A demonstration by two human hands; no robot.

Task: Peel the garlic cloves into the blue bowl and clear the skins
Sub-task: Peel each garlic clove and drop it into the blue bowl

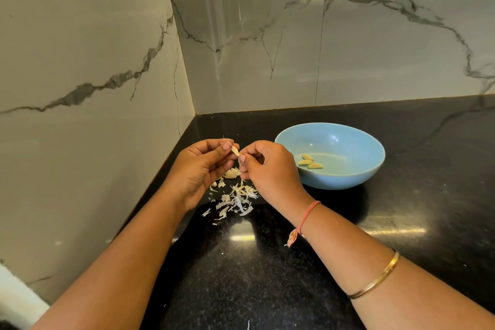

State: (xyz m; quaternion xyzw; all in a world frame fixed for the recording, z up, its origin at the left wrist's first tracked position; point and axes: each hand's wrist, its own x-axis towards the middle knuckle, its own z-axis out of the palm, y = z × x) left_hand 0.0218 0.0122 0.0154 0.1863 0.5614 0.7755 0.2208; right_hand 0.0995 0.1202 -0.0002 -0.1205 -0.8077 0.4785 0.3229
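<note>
The left hand [199, 166] pinches a garlic clove [235, 151] steady while the right hand [267, 166] pinches its skin — likely stripping it. Both work above the skins [237, 199], beside the blue bowl [348, 177].

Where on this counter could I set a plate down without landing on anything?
Bare counter lies right of the bowl, out to the back wall, and near the front between the forearms, with only stray flecks. It is crowded left of the bowl: the skins lie heaped under the left hand and right hand, which pinch a clove.
</note>
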